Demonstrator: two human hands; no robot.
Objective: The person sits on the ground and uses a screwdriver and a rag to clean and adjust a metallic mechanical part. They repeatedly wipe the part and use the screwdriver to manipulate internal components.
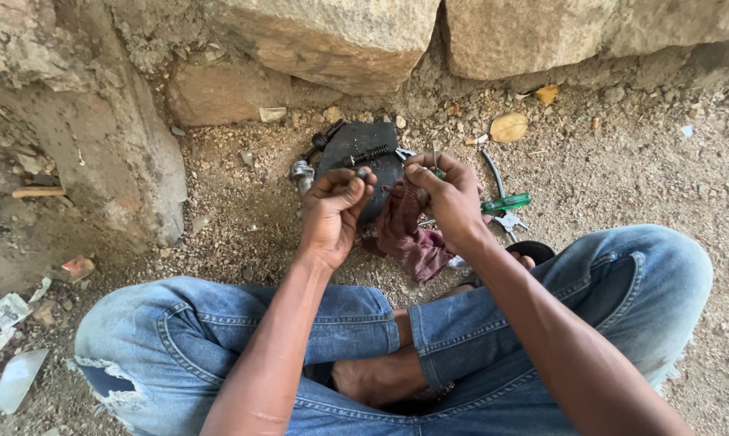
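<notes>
— Rough stone blocks (pixel 332 36) back the scene, and below them lies a gritty dirt floor (pixel 623 178) strewn with pebbles and dry leaves. What is the person holding?

— Sitting cross-legged in blue jeans (pixel 219 339), the person has both hands raised over the ground. The left hand (pixel 332 214) has its fingers curled in tight, thumb and forefinger pinching one small dark round part (pixel 362 173), perhaps a nut or a bolt head; it is too small to be sure.

— And the other one?

— The right hand (pixel 449 198) is closed on one dark red rag (pixel 409 234), which hangs down from the fingers between the two hands. The fingertips bend in towards the left hand, near the small part but apart from it.

— Which way does that part point?

— Only its rounded end shows above the fingertips, so I cannot tell its long axis.

— What lies around them?

— One flat black rubber piece (pixel 356 145) sits on the dirt just beyond the hands, with one dark threaded bolt (pixel 368 153) lying on it, long axis running left to right. One metal fitting (pixel 301 171) rests at its left edge. One green-handled screwdriver (pixel 506 203) lies to the right, handle pointing right and slightly up. One black sandal (pixel 534 250) peeks out by the right knee. Scraps of paper (pixel 9 311) lie at the far left.
</notes>
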